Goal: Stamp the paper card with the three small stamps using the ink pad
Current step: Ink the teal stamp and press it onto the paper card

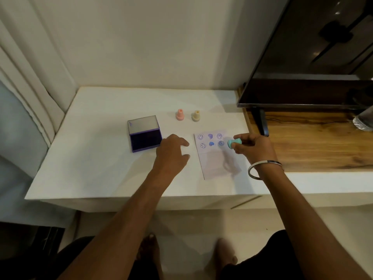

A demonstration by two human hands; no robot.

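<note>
A pale paper card (217,160) lies on the white table (96,170) and carries two rows of blue prints near its top edge. My right hand (252,147) pinches a teal stamp (234,142) tipped on its side just above the card's upper right corner. My left hand (173,154) rests open on the table between the card and the open purple ink pad (145,140), whose lid stands up. A pink stamp (180,114) and a yellow stamp (196,115) stand upright behind the card.
A dark screen (314,57) on a foot (262,122) stands over the wooden counter (314,144) to the right. A clear object (364,121) sits at the far right edge. A curtain (24,81) hangs at the left.
</note>
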